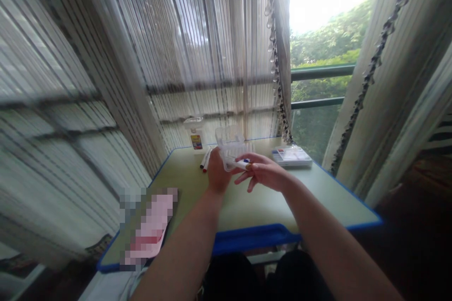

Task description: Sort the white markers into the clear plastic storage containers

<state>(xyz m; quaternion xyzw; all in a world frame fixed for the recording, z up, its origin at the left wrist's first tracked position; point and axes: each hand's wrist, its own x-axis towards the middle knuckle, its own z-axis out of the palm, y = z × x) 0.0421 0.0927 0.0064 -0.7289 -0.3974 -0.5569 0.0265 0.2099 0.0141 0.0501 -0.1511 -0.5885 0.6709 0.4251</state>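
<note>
My left hand (218, 176) is closed around the left side of a clear plastic box (229, 138), whose see-through lid stands raised at the back. Between the thumb and fingers of my right hand (263, 171) is a white marker (241, 164), lying nearly level at the box's front; its other fingers are spread. A small blue end (246, 161) shows beside it, and I cannot tell whether it belongs to a second marker. Just left of my left hand, white markers (205, 162) with black and red ends lie on the table.
A clear tub (195, 136) with a coloured label stands at the table's back left. A flat, clear-topped case (292, 156) lies at the back right. A pink, blurred-out item (151, 225) rests on the left. The table (261, 204) has a blue edge; striped curtains (219, 47) hang behind it.
</note>
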